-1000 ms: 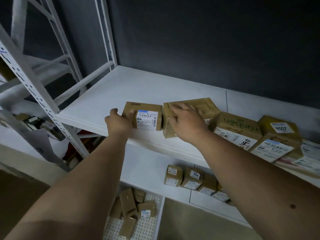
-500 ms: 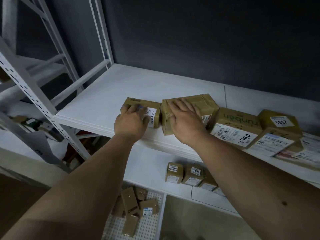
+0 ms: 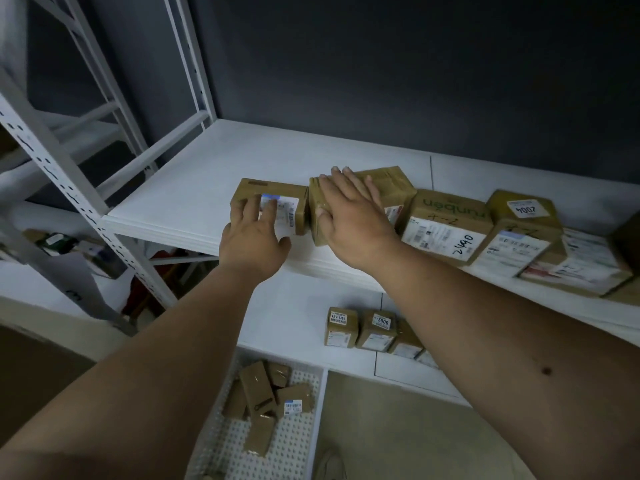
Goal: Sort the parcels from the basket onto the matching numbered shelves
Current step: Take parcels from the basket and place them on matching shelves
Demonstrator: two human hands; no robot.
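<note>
Two hands rest on parcels at the front of the upper shelf (image 3: 194, 188). Left hand (image 3: 254, 242): fingers extended, slightly spread, lying on the labelled face of the left parcel (image 3: 298, 199). Right hand (image 3: 349, 216): fingers straight, spread flat across the top of the adjacent parcel (image 3: 388, 183); neither hand grips. Both parcels touch side by side, with further labelled boxes (image 3: 446, 226) continuing rightward. Below, the white basket (image 3: 294, 441) contains more parcels.
</note>
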